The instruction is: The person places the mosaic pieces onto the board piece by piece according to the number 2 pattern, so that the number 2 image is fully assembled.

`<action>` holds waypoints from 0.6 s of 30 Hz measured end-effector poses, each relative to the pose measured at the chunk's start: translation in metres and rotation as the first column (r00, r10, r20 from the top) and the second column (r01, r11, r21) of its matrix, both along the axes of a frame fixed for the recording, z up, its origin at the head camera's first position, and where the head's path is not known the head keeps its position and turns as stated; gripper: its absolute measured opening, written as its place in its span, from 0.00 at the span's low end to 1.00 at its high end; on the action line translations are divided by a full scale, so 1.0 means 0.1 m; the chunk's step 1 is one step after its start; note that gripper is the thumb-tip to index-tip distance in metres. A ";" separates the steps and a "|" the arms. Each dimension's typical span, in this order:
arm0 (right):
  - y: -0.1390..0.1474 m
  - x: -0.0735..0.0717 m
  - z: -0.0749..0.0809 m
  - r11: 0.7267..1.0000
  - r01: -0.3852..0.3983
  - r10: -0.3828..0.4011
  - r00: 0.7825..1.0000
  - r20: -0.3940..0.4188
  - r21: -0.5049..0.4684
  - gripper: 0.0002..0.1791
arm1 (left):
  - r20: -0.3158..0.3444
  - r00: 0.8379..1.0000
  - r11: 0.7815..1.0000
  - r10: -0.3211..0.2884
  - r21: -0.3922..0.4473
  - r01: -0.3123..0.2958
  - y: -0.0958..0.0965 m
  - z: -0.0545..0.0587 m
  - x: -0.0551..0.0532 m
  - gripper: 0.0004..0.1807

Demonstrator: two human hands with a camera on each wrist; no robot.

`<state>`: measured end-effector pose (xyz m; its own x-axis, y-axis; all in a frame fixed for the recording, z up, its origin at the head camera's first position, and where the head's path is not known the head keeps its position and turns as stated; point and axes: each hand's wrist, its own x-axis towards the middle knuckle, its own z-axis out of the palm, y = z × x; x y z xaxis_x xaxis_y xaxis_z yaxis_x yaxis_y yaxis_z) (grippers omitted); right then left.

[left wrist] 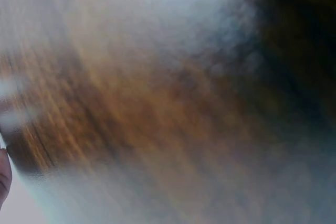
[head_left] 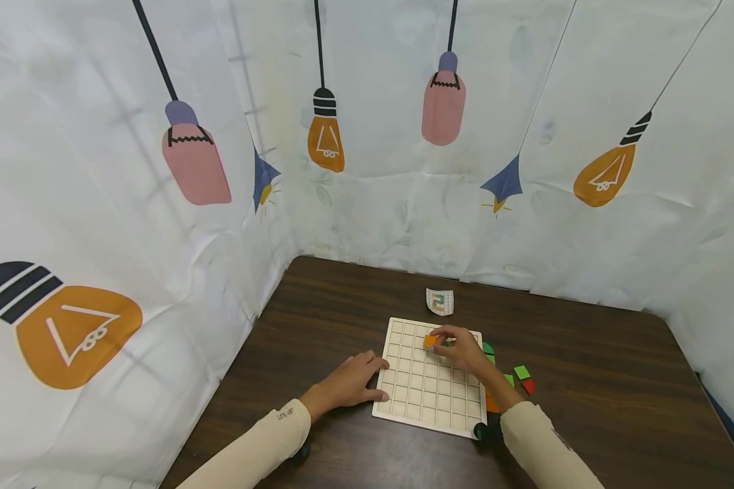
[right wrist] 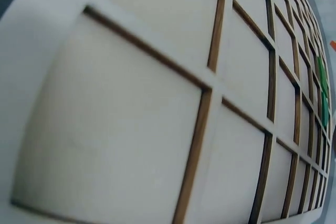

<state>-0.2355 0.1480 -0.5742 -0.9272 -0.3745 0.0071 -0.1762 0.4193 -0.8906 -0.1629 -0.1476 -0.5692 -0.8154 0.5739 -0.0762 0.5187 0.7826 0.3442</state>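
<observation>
Currently, the head view shows the right hand (head_left: 460,348) pinching an orange tile (head_left: 430,341) over the grid board's (head_left: 412,395) far part, the left hand (head_left: 350,382) relaxed at its left edge; the left-wrist view, blurred desk (left wrist: 152,108); the right-wrist view, recessed cells (right wrist: 113,119), so lowering squarely seems wise.

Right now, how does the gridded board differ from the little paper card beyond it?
The board is far larger than the paper card. The board lies flat, while the card looks slightly curled. The board shows mostly plain pale squares; the card carries a small coloured pattern. Both are pale, marked with a grid and lying on the dark table.
</observation>
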 end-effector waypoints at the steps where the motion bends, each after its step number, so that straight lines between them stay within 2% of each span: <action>1: -0.01 -0.01 -0.01 1.000 0.002 -0.002 1.000 0.000 -0.007 0.14 | 0.000 1.000 1.000 0.001 -0.001 -0.001 0.00 0.00 0.00 0.35; 9: -0.13 -0.06 -0.02 0.998 0.003 0.001 0.998 -0.069 0.056 0.12 | 0.005 1.000 1.000 0.001 0.008 -0.001 -0.02 0.01 -0.01 0.35; 18: -0.22 -0.08 -0.05 0.987 0.043 -0.036 0.998 -0.042 0.153 0.11 | 0.003 1.000 1.000 -0.008 0.013 0.008 -0.02 0.00 0.00 0.35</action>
<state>-0.2436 0.1264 -0.5795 -0.9414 -0.3371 -0.0110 -0.1903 0.5577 -0.8079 -0.1628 -0.1497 -0.5695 -0.8108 0.5810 -0.0710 0.5235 0.7740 0.3562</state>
